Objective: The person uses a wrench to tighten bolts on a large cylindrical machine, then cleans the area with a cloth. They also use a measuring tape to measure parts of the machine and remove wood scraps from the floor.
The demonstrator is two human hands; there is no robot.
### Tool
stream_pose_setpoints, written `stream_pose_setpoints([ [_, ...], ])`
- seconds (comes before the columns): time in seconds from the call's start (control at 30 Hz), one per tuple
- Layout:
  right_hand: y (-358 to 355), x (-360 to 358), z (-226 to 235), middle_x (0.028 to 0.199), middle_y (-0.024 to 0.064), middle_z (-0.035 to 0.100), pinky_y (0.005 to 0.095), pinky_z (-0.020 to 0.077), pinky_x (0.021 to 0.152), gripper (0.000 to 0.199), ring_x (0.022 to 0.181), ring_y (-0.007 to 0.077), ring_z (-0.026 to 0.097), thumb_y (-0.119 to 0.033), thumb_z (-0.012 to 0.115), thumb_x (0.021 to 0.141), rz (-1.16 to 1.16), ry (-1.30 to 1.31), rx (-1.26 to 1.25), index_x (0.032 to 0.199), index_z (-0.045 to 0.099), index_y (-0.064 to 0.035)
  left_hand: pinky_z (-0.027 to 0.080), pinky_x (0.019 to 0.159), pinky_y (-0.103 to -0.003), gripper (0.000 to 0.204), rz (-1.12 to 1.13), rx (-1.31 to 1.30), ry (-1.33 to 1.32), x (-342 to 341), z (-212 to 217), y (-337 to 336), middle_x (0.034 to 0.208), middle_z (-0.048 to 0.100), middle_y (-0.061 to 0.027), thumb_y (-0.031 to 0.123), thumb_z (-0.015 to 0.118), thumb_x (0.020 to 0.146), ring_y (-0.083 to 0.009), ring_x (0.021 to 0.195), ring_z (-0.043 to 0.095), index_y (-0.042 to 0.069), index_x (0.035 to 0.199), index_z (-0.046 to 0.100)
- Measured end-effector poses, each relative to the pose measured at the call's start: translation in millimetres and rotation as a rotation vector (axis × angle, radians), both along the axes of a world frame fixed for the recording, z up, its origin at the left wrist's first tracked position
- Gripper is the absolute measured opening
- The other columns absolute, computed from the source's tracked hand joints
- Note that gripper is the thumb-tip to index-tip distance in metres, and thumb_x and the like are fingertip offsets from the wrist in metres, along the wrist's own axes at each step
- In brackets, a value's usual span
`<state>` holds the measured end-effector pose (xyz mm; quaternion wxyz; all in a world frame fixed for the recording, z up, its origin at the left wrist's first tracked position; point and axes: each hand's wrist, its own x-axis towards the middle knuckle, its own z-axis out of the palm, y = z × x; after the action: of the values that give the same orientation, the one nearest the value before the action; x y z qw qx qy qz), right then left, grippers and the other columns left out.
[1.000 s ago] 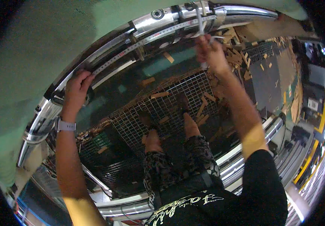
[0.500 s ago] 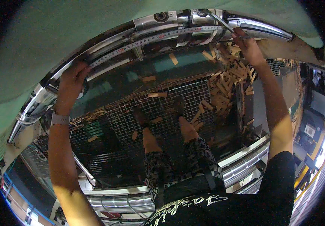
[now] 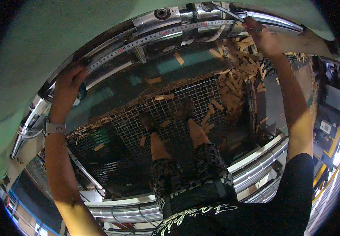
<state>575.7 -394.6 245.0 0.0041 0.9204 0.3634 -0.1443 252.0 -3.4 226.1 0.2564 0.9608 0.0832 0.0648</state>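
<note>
A pale tape measure blade [image 3: 146, 38] is stretched along the curved metal bar assembly [image 3: 154, 21] in front of me. My left hand [image 3: 69, 80] is closed at the blade's left end. Part of a rounded, blue-green tape case [image 3: 82, 92] shows beneath its fingers. At the blade's right end, my right hand [image 3: 260, 35] has its fingers pinched together. A thin metal rod, like a hex key [image 3: 228, 11], runs from those fingers toward a round socket bolt [image 3: 207, 6]. Whether the fingertips also grip the blade's tip is hard to see.
Green sheeting [image 3: 59, 39] bulges beyond the bar. Below are a metal grating [image 3: 170, 100] under my feet and a heap of wood-coloured strips [image 3: 239, 80]. Shiny rollers [image 3: 134, 212] lie close to my body. Dark machine panels [image 3: 331, 98] stand at right.
The view has tilted slightly, so the bar, blade and both hands appear a little higher or farther left. Both hands remain at the blade's two ends.
</note>
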Motion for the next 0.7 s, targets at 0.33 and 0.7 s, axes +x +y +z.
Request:
stream_pose_setpoints([
  [0.33, -22, -33, -43, 0.091, 0.0042, 0.054, 0.0215, 0.0397, 0.068, 0.021, 0.079, 0.008, 0.049, -0.014, 0.045, 0.089, -0.246, 0.242, 0.706, 0.103, 0.049, 0.0002, 0.042, 0.064, -0.03, 0.018, 0.042, -0.112, 0.057, -2, 0, 3, 0.077, 0.056, -0.0133, 0.016, 0.054, 0.082, -0.0248, 0.069, 0.053, -0.001, 0.086, 0.055],
  [0.7, 29, -195, -64, 0.055, 0.0001, 0.042, 0.0225, 0.0317, 0.038, 0.02, 0.042, 0.0089, 0.039, -0.025, 0.039, 0.091, -0.985, 0.561, 1.333, 0.081, 0.041, -0.0085, 0.037, 0.053, -0.029, 0.02, 0.139, -0.067, 0.267, -4, 4, -9, 0.062, 0.048, -0.012, 0.02, 0.055, 0.082, -0.0201, 0.055, 0.045, 0.001, 0.08, 0.053],
])
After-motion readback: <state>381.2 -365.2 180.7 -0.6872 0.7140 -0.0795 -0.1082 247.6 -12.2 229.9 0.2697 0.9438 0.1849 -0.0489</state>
